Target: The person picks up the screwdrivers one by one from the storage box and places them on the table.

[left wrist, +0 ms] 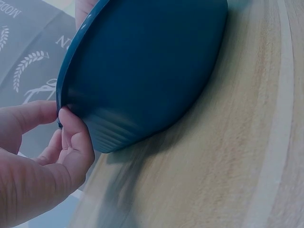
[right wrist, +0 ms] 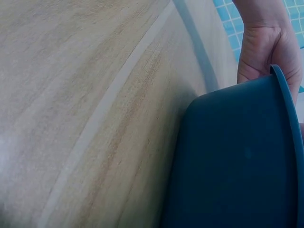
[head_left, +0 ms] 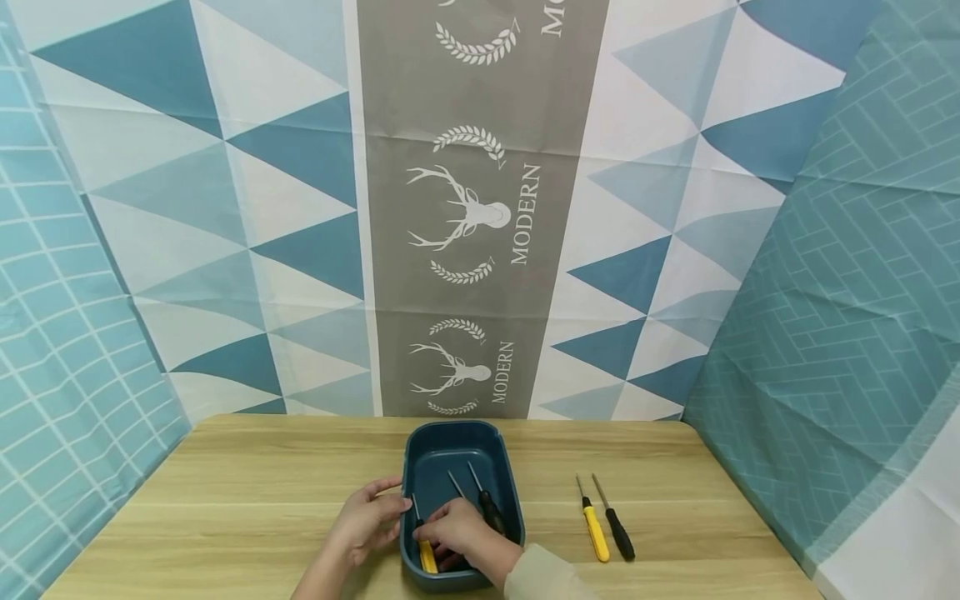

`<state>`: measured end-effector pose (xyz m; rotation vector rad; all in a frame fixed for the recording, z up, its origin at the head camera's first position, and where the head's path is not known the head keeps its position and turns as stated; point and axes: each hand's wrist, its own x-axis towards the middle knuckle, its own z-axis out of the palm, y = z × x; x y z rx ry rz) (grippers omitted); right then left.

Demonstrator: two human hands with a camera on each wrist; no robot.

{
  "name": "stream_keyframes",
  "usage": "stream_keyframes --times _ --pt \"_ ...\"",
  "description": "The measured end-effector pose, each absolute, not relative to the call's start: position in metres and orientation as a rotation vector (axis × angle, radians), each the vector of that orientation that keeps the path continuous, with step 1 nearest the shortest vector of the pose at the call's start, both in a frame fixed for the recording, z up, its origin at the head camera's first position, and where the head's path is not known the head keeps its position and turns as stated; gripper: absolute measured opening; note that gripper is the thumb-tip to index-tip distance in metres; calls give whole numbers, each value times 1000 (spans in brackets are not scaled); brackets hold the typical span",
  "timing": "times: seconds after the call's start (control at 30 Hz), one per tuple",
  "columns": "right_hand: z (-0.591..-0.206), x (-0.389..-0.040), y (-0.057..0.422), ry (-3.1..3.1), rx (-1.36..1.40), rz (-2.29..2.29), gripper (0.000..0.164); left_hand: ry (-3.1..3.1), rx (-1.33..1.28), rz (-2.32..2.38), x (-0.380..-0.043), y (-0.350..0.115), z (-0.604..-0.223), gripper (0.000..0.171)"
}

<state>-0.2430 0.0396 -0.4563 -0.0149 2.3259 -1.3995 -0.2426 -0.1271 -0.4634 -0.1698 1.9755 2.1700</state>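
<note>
A dark blue rectangular tray [head_left: 459, 430] stands on the table. My left hand [head_left: 367, 521] pinches its left rim; in the left wrist view, thumb and fingers [left wrist: 76, 135] close over the tray's edge. Inside the tray, my right hand [head_left: 453, 529] has its fingertips on a yellow-handled screwdriver [head_left: 427, 557], pinching it near the black collar, with its shaft pointing away from me. A black-handled screwdriver [head_left: 491, 512] lies to the right of that hand. Another screwdriver shaft [head_left: 455, 483] shows between them, its handle hidden under the right hand.
Right of the tray, a yellow-handled screwdriver [head_left: 595, 529] and a black-handled screwdriver [head_left: 618, 533] lie side by side on the wooden table [head_left: 300, 458]. Patterned cloth [head_left: 300, 208] hangs behind the table's far edge, with more cloth along both sides.
</note>
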Motion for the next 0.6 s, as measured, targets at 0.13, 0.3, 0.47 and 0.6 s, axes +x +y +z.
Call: stream_keyframes --times 0.13,0.3,0.47,0.6 --pt "-457 -242 38 2357 -39 -1380 17 1976 -164 2163 -242 -128 -463 61" --pt "-458 -241 34 2441 -83 -1320 17 1967 -154 2164 -241 -128 -462 62" --pt "-459 -241 32 2519 -112 -1269 15 1966 -152 2165 -240 -128 -461 62" --pt "-457 -241 30 2553 -111 -1246 17 1967 -160 2169 -240 -127 -460 62"
